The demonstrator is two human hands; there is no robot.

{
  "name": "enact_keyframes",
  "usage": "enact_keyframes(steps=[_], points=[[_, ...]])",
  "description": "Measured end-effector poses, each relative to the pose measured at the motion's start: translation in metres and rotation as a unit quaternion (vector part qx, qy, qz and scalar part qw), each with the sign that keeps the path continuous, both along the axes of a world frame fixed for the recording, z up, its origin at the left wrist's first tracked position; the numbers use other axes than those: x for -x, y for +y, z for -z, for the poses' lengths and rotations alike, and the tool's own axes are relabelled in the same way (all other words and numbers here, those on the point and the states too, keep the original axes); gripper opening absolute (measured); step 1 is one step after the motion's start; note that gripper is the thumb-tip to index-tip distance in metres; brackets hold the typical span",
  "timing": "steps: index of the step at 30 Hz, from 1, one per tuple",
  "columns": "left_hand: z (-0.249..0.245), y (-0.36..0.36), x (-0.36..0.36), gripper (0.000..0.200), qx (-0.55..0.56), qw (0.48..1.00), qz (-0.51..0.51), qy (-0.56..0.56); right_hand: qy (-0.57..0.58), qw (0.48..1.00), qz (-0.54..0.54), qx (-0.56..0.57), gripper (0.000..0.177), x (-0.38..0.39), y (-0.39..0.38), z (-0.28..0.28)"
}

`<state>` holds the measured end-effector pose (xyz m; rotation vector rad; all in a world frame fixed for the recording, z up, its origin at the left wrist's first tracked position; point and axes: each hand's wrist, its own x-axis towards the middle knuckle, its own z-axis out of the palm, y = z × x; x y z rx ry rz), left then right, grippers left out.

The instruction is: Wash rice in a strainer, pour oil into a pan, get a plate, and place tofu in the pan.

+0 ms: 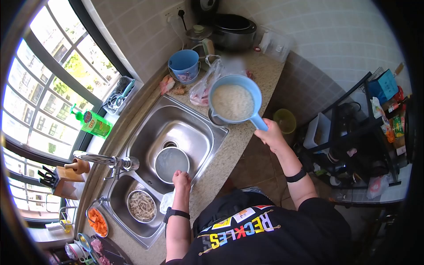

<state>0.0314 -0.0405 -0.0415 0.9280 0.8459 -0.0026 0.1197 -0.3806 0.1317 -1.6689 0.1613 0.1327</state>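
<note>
Blue pan (pixel 256 95), seemingly of rice (pixel 233 102), juts from right fingers (pixel 261 136)

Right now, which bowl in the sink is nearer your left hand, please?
The bowl of cloudy liquid in the larger basin; the bowl of pale strips is farther.

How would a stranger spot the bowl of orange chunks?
Find the steel double sink. On the counter beside its smaller basin sits a bowl of orange chunks. Their colour sets it apart from the bowl of pale strips inside that basin.
</note>
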Motion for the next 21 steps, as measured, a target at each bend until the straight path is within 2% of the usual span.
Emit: enact_keyframes(steps=[7, 11, 15, 17, 21], points=[[0.001, -0.006, -0.003, 0.028, -0.003, 1.000, -0.006, 0.012, -0.003, 0.985, 0.171, 0.029, 0.008, -0.030, -0.056, 0.039], [0.022, -0.004, -0.002, 0.020, 0.041, 0.999, -0.004, 0.000, -0.019, 0.980, 0.198, 0.031, 0.009, -0.054, -0.077, 0.076], [0.007, -0.014, -0.009, 0.009, 0.060, 0.995, -0.060, 0.055, 0.006, 0.973, 0.228, 0.022, 0.009, -0.073, -0.079, 0.098], [0.002, -0.012, -0.011, 0.013, 0.065, 0.997, 0.006, 0.049, 0.012, 0.973, 0.231, 0.020, 0.008, -0.081, -0.077, 0.107], [-0.010, -0.014, -0.017, 0.015, 0.041, 0.998, 0.020, 0.045, 0.028, 0.980, 0.194, -0.045, 0.011, -0.099, -0.072, 0.123]])
